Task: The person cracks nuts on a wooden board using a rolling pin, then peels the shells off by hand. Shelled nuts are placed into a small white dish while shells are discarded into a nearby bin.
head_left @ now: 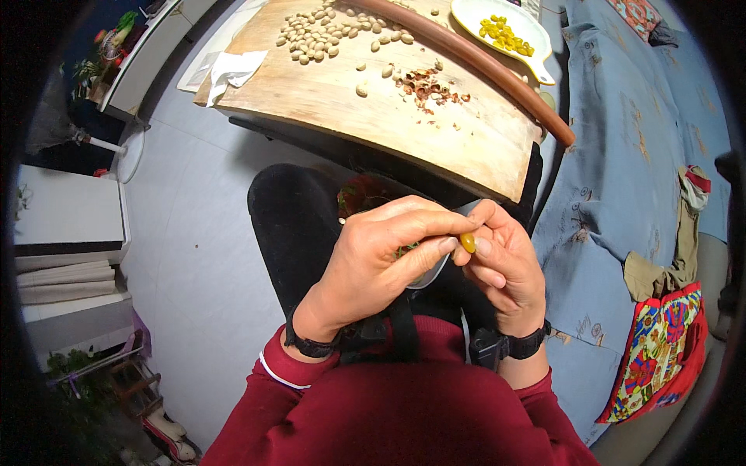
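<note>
A peeled yellow-green ginkgo kernel is pinched at the fingertips above my lap. My right hand grips it between thumb and fingers. My left hand meets it there, thumb and forefinger closing on its near side; the fingers partly cover the kernel. Ahead lies a wooden board. Pale unshelled ginkgo nuts are heaped on its far left part. Nearer the middle, broken shells and brown skins form a loose pile. A white handled dish holds several yellow kernels.
A long wooden rolling pin crosses the board diagonally, its end past the right edge. White tissue hangs over the left corner. Blue cloth covers the seat at right, where a colourful red-edged cloth lies. A pale cabinet stands left.
</note>
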Available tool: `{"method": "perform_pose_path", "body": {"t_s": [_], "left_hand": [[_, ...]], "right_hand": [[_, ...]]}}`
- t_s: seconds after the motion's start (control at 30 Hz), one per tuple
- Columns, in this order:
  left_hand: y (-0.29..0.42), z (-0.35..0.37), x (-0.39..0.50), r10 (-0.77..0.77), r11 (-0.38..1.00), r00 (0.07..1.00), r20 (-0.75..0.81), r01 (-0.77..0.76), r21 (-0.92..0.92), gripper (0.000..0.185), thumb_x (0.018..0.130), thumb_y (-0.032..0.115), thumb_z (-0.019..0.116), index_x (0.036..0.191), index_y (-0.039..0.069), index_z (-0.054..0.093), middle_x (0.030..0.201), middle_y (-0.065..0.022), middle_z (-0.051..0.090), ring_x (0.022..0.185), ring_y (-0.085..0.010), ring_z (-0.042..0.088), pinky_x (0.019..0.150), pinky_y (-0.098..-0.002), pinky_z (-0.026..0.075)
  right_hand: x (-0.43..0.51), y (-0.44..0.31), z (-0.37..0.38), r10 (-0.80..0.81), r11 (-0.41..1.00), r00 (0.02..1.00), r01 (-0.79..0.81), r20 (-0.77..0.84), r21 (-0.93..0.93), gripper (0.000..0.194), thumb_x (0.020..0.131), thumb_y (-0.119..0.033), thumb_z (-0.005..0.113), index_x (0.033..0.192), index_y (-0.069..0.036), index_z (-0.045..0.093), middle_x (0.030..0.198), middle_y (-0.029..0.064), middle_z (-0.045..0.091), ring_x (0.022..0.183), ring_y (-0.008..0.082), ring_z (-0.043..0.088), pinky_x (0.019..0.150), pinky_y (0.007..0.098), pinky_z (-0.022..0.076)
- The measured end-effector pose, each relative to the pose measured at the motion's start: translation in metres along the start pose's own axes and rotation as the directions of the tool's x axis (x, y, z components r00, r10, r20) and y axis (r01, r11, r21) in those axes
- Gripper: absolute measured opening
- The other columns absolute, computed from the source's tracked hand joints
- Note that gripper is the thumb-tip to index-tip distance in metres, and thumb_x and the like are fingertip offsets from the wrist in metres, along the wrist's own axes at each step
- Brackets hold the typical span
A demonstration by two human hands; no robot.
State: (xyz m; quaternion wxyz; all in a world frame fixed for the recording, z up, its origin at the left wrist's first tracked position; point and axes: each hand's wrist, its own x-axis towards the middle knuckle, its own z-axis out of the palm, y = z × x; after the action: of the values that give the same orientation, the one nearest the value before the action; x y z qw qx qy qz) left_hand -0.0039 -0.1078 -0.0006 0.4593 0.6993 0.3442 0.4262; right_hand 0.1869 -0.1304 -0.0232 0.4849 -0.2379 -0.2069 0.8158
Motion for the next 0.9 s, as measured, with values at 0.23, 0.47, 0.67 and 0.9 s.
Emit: {"method": "perform_pose_path", "body": {"t_s": [0.23,0.47,0.67,0.9], "left_hand": [[-0.003,0.007,-0.002,-0.269,0.916,0.963,0.0,0.255,-0.31,0.011,0.091,0.007,0.065,0.097,-0.002,0.068,0.084,-0.0047,0.067,0.075,-0.0073,0.061,0.067,-0.0223,0.05],[-0.003,0.007,-0.003,-0.398,0.838,0.917,0.036,0.379,-0.391,0.01,0.093,0.008,0.064,0.099,-0.001,0.066,0.085,-0.0024,0.066,0.076,-0.0055,0.059,0.068,-0.0198,0.048],[-0.014,0.005,-0.009,-0.445,0.768,0.894,0.048,0.408,-0.494,0.021,0.101,0.018,0.053,0.087,0.003,0.059,0.07,-0.0001,0.061,0.061,-0.0044,0.053,0.057,-0.0198,0.046],[-0.028,0.002,-0.008,-0.448,0.889,0.883,-0.14,0.456,0.027,0.015,0.097,0.017,0.057,0.095,0.002,0.055,0.076,-0.0064,0.065,0.065,-0.0117,0.06,0.061,-0.0252,0.048]], "right_hand": [[0.0,0.003,-0.001,-0.021,1.0,0.999,0.021,-0.032,-0.015,0.015,0.093,-0.007,0.063,0.105,0.0,0.058,0.086,0.0144,0.069,0.05,0.0023,0.047,0.045,0.0128,0.0339],[-0.002,0.01,0.004,-0.27,0.894,0.961,0.226,-0.064,-0.386,0.028,0.086,0.002,0.068,0.113,0.002,0.061,0.093,0.0106,0.069,0.078,0.0121,0.066,0.069,0.0215,0.0542],[-0.004,0.009,-0.005,-0.229,0.93,0.968,0.186,-0.102,-0.318,0.016,0.091,-0.007,0.065,0.105,0.0,0.062,0.088,0.0097,0.068,0.064,0.0072,0.058,0.058,0.018,0.0476],[0.014,-0.023,-0.012,-0.208,0.904,0.955,0.106,-0.21,-0.415,0.009,0.096,-0.012,0.06,0.102,-0.006,0.058,0.087,0.0099,0.07,0.052,0.0017,0.04,0.047,0.0153,0.0317]]}}
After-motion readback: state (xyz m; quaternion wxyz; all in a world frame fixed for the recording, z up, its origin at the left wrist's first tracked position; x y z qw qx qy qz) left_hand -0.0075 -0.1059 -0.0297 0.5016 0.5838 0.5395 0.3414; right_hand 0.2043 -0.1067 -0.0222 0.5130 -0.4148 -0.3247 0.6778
